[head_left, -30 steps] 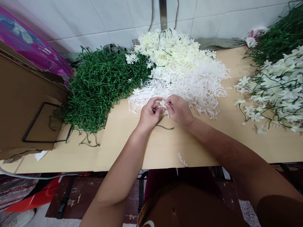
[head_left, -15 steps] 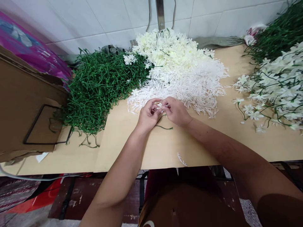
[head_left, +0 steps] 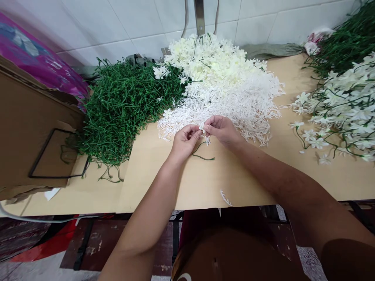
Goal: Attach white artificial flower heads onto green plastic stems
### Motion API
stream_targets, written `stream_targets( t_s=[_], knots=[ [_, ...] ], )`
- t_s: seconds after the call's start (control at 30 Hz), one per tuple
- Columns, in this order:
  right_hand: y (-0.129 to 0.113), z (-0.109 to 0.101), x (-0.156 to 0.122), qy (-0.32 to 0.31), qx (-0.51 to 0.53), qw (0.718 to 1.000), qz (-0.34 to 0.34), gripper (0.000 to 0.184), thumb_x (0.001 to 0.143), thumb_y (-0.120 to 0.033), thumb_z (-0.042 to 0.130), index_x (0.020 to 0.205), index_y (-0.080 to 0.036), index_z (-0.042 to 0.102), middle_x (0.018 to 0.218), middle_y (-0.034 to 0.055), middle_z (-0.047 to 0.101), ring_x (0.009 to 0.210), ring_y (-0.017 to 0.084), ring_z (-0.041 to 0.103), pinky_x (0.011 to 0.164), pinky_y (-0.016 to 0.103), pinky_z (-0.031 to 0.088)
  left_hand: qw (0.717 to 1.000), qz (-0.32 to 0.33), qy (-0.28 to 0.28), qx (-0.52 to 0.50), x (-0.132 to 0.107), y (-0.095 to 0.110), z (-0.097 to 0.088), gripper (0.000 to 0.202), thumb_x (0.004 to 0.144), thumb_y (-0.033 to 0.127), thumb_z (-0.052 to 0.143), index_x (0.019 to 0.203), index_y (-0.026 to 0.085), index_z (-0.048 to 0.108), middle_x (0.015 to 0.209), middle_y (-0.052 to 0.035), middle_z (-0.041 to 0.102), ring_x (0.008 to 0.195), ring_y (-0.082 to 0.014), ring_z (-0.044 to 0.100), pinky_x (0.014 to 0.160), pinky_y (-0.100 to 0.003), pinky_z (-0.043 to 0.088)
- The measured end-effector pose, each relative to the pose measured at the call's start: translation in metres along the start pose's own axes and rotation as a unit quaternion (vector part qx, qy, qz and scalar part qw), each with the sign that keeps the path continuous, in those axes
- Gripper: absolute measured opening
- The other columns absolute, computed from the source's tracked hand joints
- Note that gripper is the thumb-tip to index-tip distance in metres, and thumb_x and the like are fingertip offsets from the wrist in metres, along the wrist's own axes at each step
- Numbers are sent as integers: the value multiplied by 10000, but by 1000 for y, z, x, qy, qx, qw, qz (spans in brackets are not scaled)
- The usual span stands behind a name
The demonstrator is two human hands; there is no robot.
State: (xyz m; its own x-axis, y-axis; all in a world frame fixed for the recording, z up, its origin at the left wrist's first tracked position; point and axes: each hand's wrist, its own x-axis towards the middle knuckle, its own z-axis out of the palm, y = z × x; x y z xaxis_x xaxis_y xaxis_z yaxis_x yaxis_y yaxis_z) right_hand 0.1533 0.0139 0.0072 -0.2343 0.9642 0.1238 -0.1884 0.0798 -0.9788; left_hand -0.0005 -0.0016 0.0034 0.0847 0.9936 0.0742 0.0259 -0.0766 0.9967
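Observation:
My left hand is closed in a pinch on a small white artificial flower. From the other side, the thumb and fingertips of my right hand pinch at the same flower, partly hiding it. Just below the right thumb show thin white prongs; whether they hang from the flower or lie on the table I cannot tell. Under the hands a single green stem rests on the table. Behind them spreads a heap of white stamen sprigs, with a mound of cream flower heads above it.
Green stems are heaped at left beside a cardboard box and a black wire frame. Stemmed white flowers pile up at right. One white sprig lies near the table's front edge. A tiled wall stands behind.
My hands have shifted slightly right with the flower, and the right hand has drawn a little away from the left. White prongs now show below the right thumb.

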Motion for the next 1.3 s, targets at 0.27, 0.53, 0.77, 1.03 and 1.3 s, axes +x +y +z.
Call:
stream_targets(
  t_s=[0.27,0.53,0.77,1.03,1.3],
  knots=[
    [1,4,-1,-13,37,999,21,518,470,-543,852,644,-174,534,542,-45,563,517,73,510,488,227,423,1000,9,-4,-6,-2,0,0,248,667,359,771,695,164,620,595,29,576,569,-82,482,566,-218,361],
    [6,3,-1,14,-140,988,-57,301,700,-357,743,691,-202,485,606,-39,528,565,99,493,539,256,408,1000,-1,-13,-22,-3,5,0,363,669,503,753,699,171,610,582,22,550,552,-89,460,533,-228,357],
    [2,5,-9,33,-349,920,-174,151,773,-156,572,673,-208,472,733,19,557,712,148,507,675,297,422,999,-37,-6,-3,-1,-3,-1,311,667,432,766,678,169,600,589,19,554,551,-87,459,524,-226,343],
    [0,9,-9,18,-369,917,-151,167,753,-111,566,671,-210,460,716,12,561,685,145,487,668,288,397,992,79,-19,96,-1,1,-6,214,751,340,675,639,189,573,605,8,513,580,-118,444,576,-264,346],
    [0,11,-6,27,-248,964,-92,122,732,-113,585,695,-200,507,643,-21,535,599,118,485,603,276,399,985,122,-31,122,-4,5,-6,269,780,435,649,684,196,575,650,-1,530,619,-125,476,604,-270,386]
  ],
)
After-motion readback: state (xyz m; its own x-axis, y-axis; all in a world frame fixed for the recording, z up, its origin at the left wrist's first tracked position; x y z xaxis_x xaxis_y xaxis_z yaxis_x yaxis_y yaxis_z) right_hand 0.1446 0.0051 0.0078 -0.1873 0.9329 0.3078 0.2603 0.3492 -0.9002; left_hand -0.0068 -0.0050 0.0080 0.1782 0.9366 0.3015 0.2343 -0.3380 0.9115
